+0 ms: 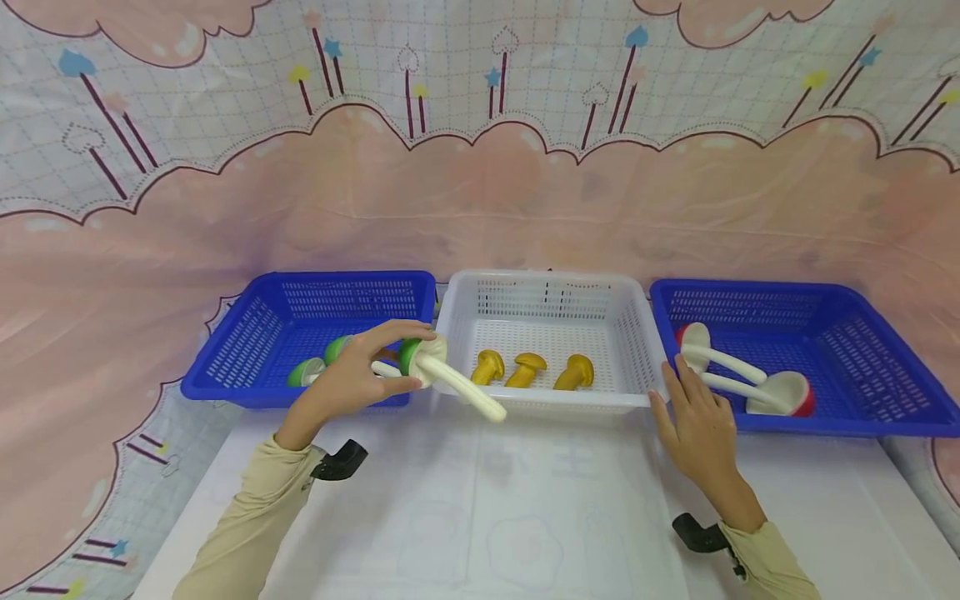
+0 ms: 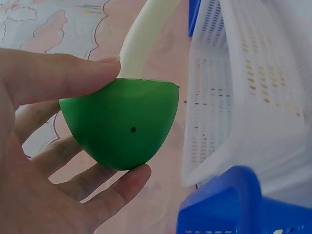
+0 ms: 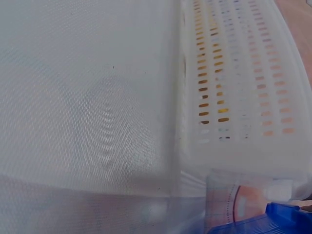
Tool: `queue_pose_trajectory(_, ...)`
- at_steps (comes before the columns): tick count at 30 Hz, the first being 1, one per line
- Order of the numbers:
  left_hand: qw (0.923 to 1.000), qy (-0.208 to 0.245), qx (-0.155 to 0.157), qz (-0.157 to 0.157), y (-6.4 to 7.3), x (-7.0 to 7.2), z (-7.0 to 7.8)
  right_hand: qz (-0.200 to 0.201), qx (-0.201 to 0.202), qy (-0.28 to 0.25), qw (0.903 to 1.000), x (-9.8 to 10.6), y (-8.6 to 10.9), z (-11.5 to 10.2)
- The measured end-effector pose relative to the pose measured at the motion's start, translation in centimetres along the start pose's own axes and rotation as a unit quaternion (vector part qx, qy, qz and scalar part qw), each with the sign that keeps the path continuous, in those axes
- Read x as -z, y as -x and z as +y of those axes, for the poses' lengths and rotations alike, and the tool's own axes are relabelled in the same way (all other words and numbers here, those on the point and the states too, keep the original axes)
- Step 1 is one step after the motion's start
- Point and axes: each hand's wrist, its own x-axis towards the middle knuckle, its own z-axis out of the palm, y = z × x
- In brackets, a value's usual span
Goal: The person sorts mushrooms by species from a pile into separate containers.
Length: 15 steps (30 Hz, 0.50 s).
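Note:
My left hand (image 1: 348,375) pinches a toy mushroom (image 1: 465,392) by its green cap, over the gap between the left and middle baskets. Its long white stem slants down to the right, past the front rim of the white basket (image 1: 570,401). Up close in the left wrist view, thumb and fingertips grip the rounded green cap (image 2: 122,124). My right hand (image 1: 701,433) has its fingers extended at the front corner where the white basket meets the right blue basket (image 1: 862,426). Nothing is held in it. The right wrist view does not show its fingers.
More green-capped mushrooms (image 1: 306,372) lie in the left blue basket (image 1: 232,394), partly behind my left hand. Three yellow mushrooms (image 1: 528,367) sit in the white basket. Two red-capped mushrooms (image 1: 780,393) with long white stems lie in the right blue basket. A patterned cloth (image 1: 480,192) hangs behind.

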Motion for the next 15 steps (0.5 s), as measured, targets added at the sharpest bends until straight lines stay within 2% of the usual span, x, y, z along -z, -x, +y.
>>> queue_pose_trajectory(4,0.9998,-0.017,-0.001,0.013,-0.1,1.1,0.1,0.006,0.004,-0.001,1.0000,-0.1,0.0,0.1)
queue_pose_trajectory(9,0.9989,-0.045,0.003,0.015,-0.2,2.2,-0.3,0.007,0.004,-0.002,1.0000,-0.2,0.1,0.3)
queue_pose_trajectory(15,0.9967,-0.077,0.024,0.010,-0.1,3.2,-0.7,0.010,0.006,-0.001,0.9999,-0.2,0.1,0.4)
